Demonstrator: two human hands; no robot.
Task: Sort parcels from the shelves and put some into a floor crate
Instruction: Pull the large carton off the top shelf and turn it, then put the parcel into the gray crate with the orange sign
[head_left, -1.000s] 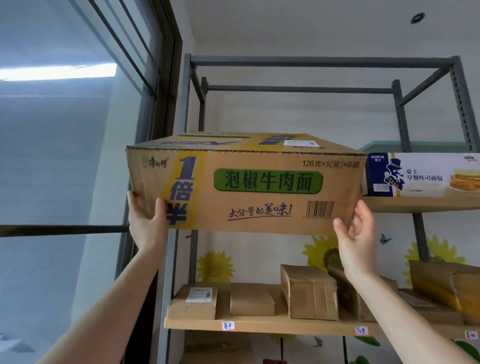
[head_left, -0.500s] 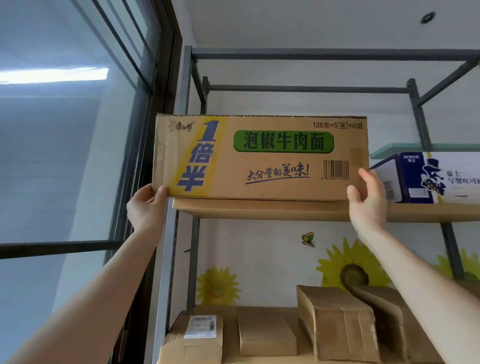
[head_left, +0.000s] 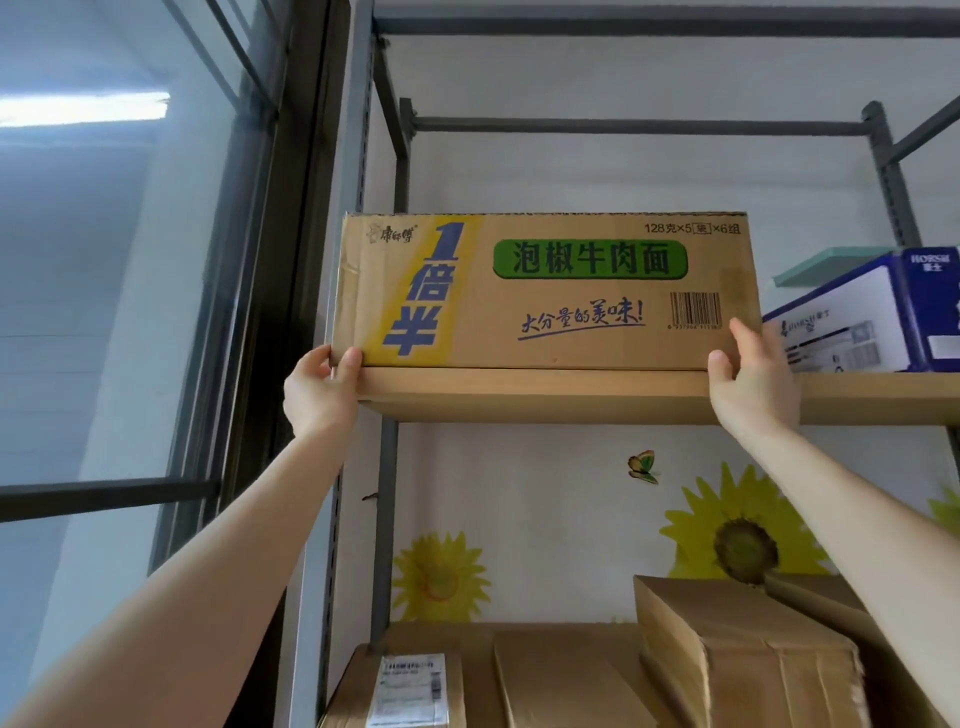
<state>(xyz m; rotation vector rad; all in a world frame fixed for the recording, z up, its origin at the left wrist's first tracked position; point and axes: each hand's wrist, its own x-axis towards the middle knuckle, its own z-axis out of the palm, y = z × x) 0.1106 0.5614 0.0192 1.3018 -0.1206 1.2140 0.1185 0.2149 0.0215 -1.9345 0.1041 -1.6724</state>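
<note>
Noodle carton (head_left: 545, 291): now shelved, top shelf (head_left: 597, 396).
We lifted it there within 1 second; left hand (head_left: 319, 387) and right hand (head_left: 753, 382) still grasp its 2 lower corners, release pending.

In front of me, a wooden upper shelf (head_left: 571, 397) on a grey metal frame (head_left: 387, 493) carries a printed noodle carton (head_left: 545, 291) beside a blue-and-white box (head_left: 862, 327); the lower shelf holds several brown parcels (head_left: 737, 654).
</note>
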